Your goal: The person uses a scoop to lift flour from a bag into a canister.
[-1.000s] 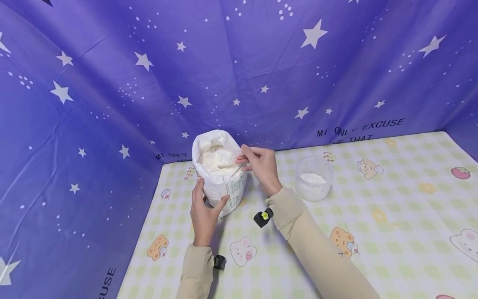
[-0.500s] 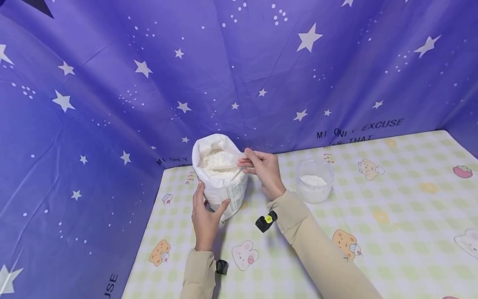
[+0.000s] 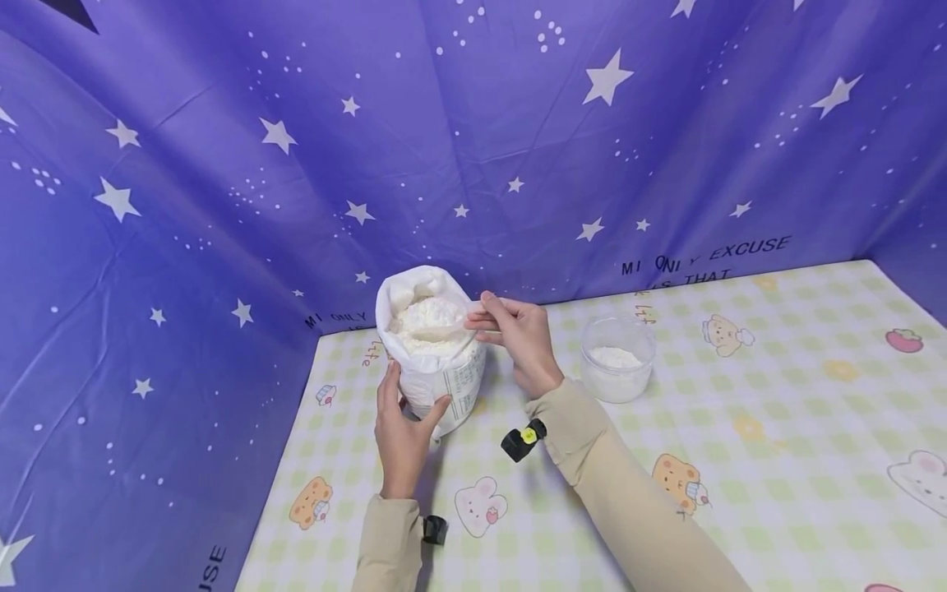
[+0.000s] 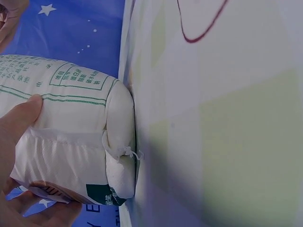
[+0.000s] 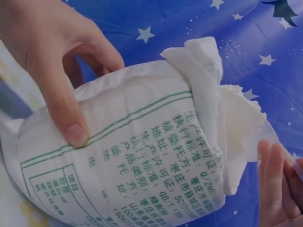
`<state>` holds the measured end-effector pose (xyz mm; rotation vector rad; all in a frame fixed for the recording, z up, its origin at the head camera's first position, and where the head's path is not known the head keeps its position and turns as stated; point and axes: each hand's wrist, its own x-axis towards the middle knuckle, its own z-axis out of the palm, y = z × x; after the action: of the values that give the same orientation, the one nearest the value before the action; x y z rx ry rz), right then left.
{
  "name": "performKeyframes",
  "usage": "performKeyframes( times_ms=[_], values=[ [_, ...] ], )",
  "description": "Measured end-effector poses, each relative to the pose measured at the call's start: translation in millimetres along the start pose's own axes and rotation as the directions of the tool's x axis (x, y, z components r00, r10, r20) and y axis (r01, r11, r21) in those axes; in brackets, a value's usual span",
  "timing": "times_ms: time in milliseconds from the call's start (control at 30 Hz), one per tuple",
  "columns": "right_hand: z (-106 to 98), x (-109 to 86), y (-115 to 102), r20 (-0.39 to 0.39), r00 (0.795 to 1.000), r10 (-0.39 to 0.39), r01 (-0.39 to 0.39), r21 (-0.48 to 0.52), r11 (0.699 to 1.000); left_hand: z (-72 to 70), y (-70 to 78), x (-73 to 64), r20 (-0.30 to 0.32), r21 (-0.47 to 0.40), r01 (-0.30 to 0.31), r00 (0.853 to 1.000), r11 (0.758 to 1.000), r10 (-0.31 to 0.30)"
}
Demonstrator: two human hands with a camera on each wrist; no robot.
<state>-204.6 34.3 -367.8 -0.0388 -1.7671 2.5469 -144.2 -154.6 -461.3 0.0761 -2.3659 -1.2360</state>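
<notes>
I see left hand gripping white bag near back-left corner of desk; right hand pinching pale scoop inside bag. See-through tub right of bag; desk stretches wide beyond.

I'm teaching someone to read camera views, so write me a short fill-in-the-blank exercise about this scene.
1. The left hand grips a bag whose fabric is ____ in colour.
2. Seen from the right wrist, the characters on the bag are printed in ____.
3. In the head view, the clear tub stands to the ____ of the bag.
4. The largest white shapes on the backdrop are ____.

Missing words: white; green; right; stars.
</notes>
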Motion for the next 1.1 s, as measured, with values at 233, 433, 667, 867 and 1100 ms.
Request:
performKeyframes(
  times_ms=[233, 433, 667, 867, 1100],
  values=[
    [-4, -3.7, -4, 0.000, 1.000, 0.009, -0.009, 0.041, 0.999, 1.3, -1.7, 0.4, -0.003, 0.004, -0.007, 1.000, 1.000, 0.008],
    [-8, -7.0, -8, -0.007, 1.000, 0.007, -0.006, 0.042, 0.999, 1.1, -1.9, 0.2, -0.004, 0.003, -0.004, 1.000, 1.000, 0.004],
    [-18, -11.0, -12, -0.007, 1.000, 0.010, -0.009, 0.020, 1.000, 0.6, -0.9, -0.1, -0.004, 0.000, 0.004, 1.000, 1.000, -0.004],
    [-27, -12.9, -13, -0.019, 1.000, 0.008, -0.008, 0.026, 1.000, 0.6, -0.8, -0.7, -0.006, -0.005, 0.001, 1.000, 1.000, -0.001],
    [-36, -16.8, -14, -0.013, 1.000, 0.008, -0.007, 0.051, 0.999, 0.2, 0.2, -1.0, -0.002, -0.012, 0.008, 1.000, 1.000, -0.008]
  ],
)
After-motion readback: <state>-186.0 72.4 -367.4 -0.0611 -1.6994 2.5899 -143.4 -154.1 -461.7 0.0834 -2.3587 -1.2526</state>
